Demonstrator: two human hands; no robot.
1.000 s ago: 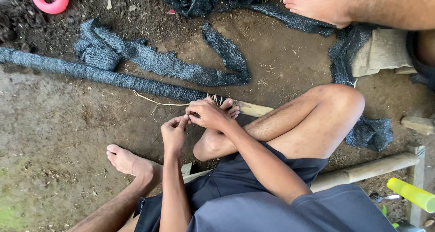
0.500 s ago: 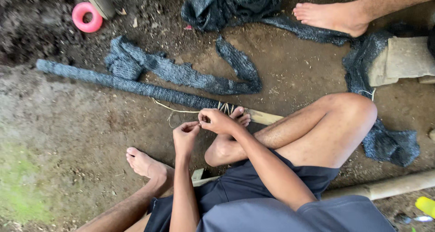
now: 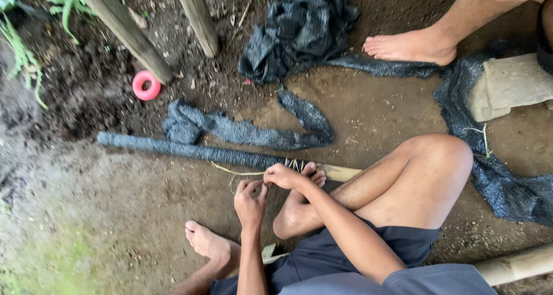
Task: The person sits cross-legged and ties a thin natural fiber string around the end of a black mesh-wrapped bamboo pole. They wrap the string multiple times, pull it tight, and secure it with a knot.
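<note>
Pinched between the fingertips of my right hand (image 3: 283, 176) and left hand (image 3: 249, 198): one thin pale strand (image 3: 233, 171), likely a fibre tie, though how tightly either hand has closed on it I cannot tell at this size.

Item: strand. Slender, straw-coloured, trailing left along the ground from my hands. I judge it light, limp and easily snapped or slipped; best held close to its working end, near the knot point.

Item: mesh-wrapped pole (image 3: 190, 151). Long, dark netting rolled around it, bare pale end (image 3: 341, 172) showing to the right. I judge it stiff at the core, soft-skinned, moderately heavy. It lies flat on the dirt just beyond my hands, right hand touching or nearly touching the wrap's end; my right foot (image 3: 311, 177) rests against it there.

Item: loose mesh strip (image 3: 247, 132), beyond the pole, untouched.

Item: pink ring (image 3: 146, 85), well apart, upper left.
</note>
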